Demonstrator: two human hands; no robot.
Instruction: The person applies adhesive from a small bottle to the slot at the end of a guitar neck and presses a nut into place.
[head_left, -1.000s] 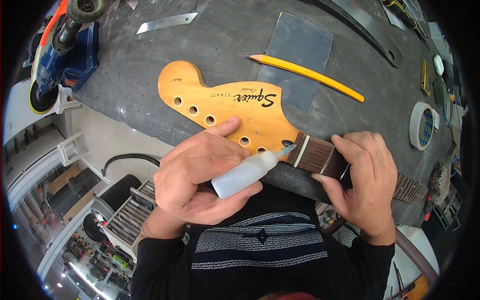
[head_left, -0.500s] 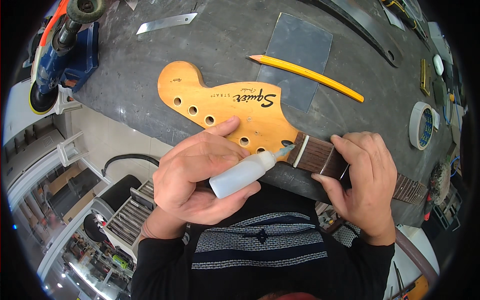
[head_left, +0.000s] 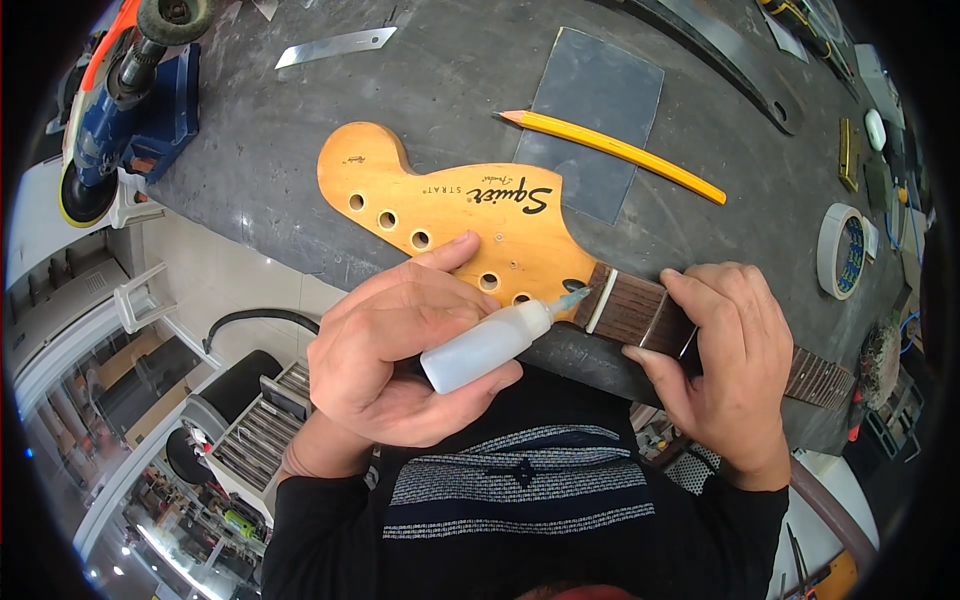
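Note:
A guitar neck point(head_left: 632, 307) lies across the bench, its amber wooden headstock point(head_left: 450, 205) to the left and its dark fretboard running right. My left hand point(head_left: 400, 350) is closed around a small translucent glue bottle point(head_left: 485, 350). The bottle's narrow tip points right, at the wood beside the white nut point(head_left: 601, 303); whether it touches cannot be made out. One finger of that hand rests on the headstock between the tuner holes. My right hand point(head_left: 728, 345) grips the neck just past the nut, thumb on the near edge and fingers on the far one.
Beyond the headstock lie a yellow pencil point(head_left: 620, 155), dark sandpaper point(head_left: 598, 90) and a loose blade point(head_left: 336, 47). A tape roll point(head_left: 841, 252) sits at right, near a brush point(head_left: 880, 362). A blue grinder point(head_left: 140, 120) stands far left. The bench's near edge runs beneath my hands.
Almost nothing differs. The bottle and my left hand have shifted very slightly to the right; my right hand keeps its place on the neck.

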